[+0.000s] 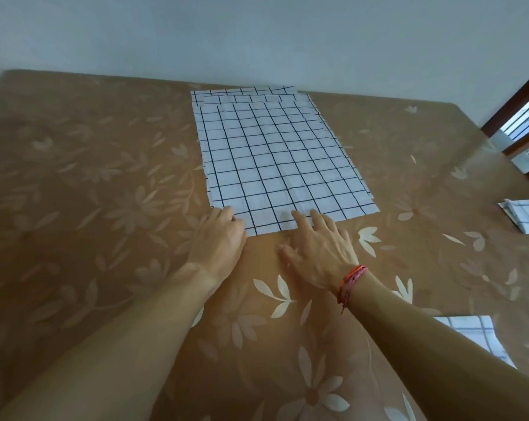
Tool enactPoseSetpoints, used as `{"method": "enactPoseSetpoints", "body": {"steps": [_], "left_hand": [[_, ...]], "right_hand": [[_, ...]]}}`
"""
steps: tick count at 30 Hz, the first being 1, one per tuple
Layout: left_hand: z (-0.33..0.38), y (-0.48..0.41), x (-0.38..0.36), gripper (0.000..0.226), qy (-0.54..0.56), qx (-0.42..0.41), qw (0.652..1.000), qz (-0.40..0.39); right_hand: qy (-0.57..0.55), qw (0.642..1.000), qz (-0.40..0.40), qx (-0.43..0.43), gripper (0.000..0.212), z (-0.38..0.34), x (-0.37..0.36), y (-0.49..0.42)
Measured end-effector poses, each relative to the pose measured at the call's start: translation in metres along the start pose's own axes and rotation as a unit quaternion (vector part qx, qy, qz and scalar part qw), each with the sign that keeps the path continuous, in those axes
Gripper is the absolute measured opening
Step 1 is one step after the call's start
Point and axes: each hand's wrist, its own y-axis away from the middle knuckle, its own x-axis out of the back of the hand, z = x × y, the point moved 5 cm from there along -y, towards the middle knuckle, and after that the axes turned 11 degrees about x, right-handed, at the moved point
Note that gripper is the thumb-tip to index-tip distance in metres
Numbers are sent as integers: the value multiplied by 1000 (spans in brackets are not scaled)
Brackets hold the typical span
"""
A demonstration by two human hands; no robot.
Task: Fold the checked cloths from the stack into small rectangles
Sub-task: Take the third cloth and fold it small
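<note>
The broad table [75, 177] wears a glossy brown covering printed with pale flowers. At its middle the stack of checked cloths [281, 156] lies flat: thin white fabric with a dark grid, lower sheets peeking out at the far end. Most of the folding seems still ahead.

The left hand [219, 238] sits on the near-left corner; I cannot tell whether it pinches. The right hand [320, 247] is spread and relaxed, fingertips on the near edge.

A folded checked cloth [527, 215] lies by the right edge, and another checked piece [475, 338] shows beside the right forearm.
</note>
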Motion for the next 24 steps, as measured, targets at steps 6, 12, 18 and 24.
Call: {"method": "enactPoseSetpoints", "body": {"steps": [6,12,18,24], "left_hand": [[-13,17,7,20,-19,-3,1000,6],[-13,60,64,13,53,8,998,38],[-30,121,106,20,130,23,991,-12],[-37,181,149,20,143,34,989,-33]], "right_hand": [[13,1000,-11,17,70,-17,-10,18],[32,999,-26,1,74,-20,1,42],[70,995,-2,-69,50,-1,7,90],[-10,991,10,-132,23,-3,32,147]]}}
